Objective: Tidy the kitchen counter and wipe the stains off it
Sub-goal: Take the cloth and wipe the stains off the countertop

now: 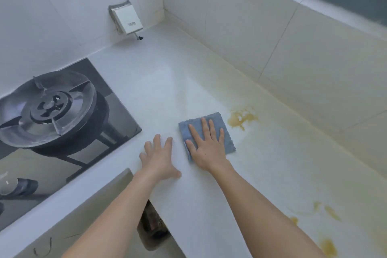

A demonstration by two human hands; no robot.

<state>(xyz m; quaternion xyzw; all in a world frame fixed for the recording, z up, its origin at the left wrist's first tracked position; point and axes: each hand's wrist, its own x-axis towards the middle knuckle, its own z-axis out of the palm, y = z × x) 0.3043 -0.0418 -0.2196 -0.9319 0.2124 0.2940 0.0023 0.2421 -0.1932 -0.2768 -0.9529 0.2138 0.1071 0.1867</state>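
A folded blue cloth (217, 124) lies flat on the white counter (159, 81). My right hand (206, 146) presses down on it with fingers spread. My left hand (158, 157) rests flat on the bare counter just left of the cloth, holding nothing. A yellow-brown stain (240, 118) sits immediately right of the cloth. More yellowish stains (328, 247) mark the counter at the lower right, near my right forearm.
A gas burner (46, 109) on a dark glass hob (119, 111) fills the left side. A white wall socket (128, 19) hangs on the tiled back wall. Tiled walls meet in the corner behind. The counter's front edge runs below my left wrist.
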